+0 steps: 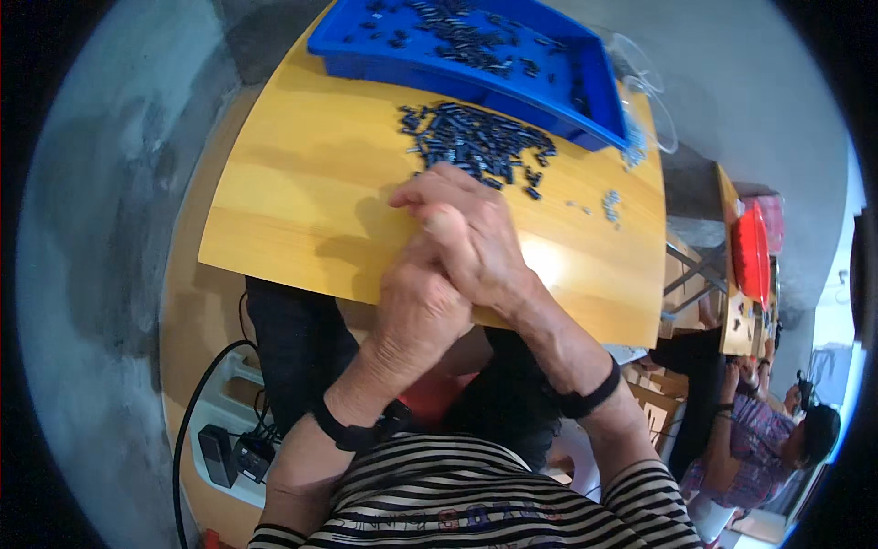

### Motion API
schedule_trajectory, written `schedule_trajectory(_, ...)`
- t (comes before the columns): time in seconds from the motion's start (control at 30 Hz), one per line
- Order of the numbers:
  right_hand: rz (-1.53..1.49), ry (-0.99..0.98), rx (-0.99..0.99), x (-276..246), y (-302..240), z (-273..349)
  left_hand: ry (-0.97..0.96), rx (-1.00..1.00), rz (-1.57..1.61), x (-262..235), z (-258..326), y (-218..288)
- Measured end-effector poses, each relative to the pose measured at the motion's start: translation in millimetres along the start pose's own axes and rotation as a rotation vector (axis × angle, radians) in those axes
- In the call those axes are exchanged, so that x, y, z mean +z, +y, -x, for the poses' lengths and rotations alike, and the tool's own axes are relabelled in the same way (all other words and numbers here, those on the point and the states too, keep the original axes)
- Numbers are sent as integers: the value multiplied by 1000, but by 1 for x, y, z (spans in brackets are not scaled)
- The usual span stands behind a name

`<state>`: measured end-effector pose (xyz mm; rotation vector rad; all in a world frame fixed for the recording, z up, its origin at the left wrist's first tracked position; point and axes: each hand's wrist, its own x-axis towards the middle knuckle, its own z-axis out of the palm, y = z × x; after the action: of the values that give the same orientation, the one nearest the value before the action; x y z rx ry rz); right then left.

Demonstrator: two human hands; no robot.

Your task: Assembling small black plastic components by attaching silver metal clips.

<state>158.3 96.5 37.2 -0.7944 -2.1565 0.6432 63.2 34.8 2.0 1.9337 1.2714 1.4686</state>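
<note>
Left hand: our left hand lies against the right, fingers curled shut and pressed together; we cannot tell what, if anything, sits inside them.
Right hand: our right hand overlaps the left, its fingers bent closed at the near edge of the pile; whether they pinch a piece is hidden.
Small parts: a loose pile of small dark parts lies on the surface just beyond our fingertips, touching or nearly touching them. The pieces look short, slim and dark grey, heaped without order.
Strays: a few pale small pieces lie apart to the right, near the surface edge.
Tray: a blue tray behind the pile holds more of the same dark parts, thinly scattered.
Surface: a yellow wooden surface, tilted in view.
Risk, scatter: in our judgement, a sweep of the closed hands could push parts off the pile.
Risk, loss: the strays near the right edge could roll off if the surface is jolted.
Risk, grip: such small pieces could slip unseen from closed fingers.
</note>
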Motion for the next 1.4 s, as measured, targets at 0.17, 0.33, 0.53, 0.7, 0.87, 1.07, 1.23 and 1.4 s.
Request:
schedule_trajectory(0.17, 57, 108, 24, 5, 4, 4, -29, -21, -51, 1, 1, -4)
schedule_trajectory(0.33, 48, 233, 29, -14, -18, 20, -61, -30, 46, -2, -4, 5)
schedule_trajectory(0.53, 351, 109, -11, -26, -43, 71, -214, -117, 196, -16, -10, -1)
schedule_trajectory(0.7, 344, 152, 6, -22, -43, 84, -412, -311, 297, -28, -21, -2)
schedule_trajectory(0.87, 377, 175, -39, -20, -39, 86, -430, -282, 341, -31, -21, 0)
schedule_trajectory(1.07, 356, 432, 168, -58, -51, 110, -385, -167, 285, -21, -14, -2)
schedule_trajectory(1.23, 562, 720, 335, -132, -42, 181, -294, -165, 267, -19, -11, -2)
schedule_trajectory(1.4, 438, 825, 660, -196, 2, 274, -205, -166, 266, -15, -12, -5)
